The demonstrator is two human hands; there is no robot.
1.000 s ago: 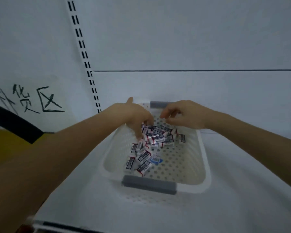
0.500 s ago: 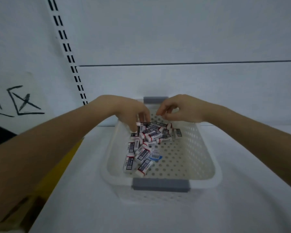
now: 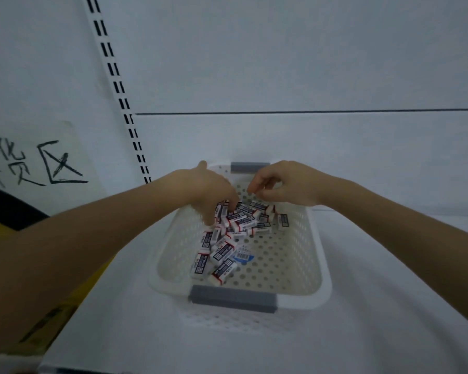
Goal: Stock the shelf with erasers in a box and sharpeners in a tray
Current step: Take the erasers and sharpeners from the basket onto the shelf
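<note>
- White perforated plastic basket [image 3: 325,265], rectangular, with a grey handle strip on its near rim [image 3: 233,298] and another on its far rim [image 3: 250,167]; it stands on the white shelf board [image 3: 362,336], far end close to the white back panel [image 3: 281,63].
- Small white block erasers in dark printed sleeves [image 3: 239,225], many, loose in a jumbled heap inside the basket; the heap covers the left and far part of the floor, and the right part of the floor is bare.
- One small packet with a blue-and-white barcode label [image 3: 243,257], lying flat on the basket floor at the right edge of the heap.
- Left hand [image 3: 208,184]: reaches over the left wall, fingers pointing down into the far end of the heap, tips touching erasers; whether they grip one cannot be told.
- Right hand [image 3: 284,184]: held above the far end of the basket, fingers curled inward, tips close to the thumb; whether anything is pinched cannot be told.
- Slotted white shelf upright [image 3: 116,85], running up the back at the left.
- Pale paper sheet with black handwritten characters [image 3: 38,163], on the wall at the far left.
- Yellow surface [image 3: 65,306], beside the shelf board at the left, partly behind the left forearm.
</note>
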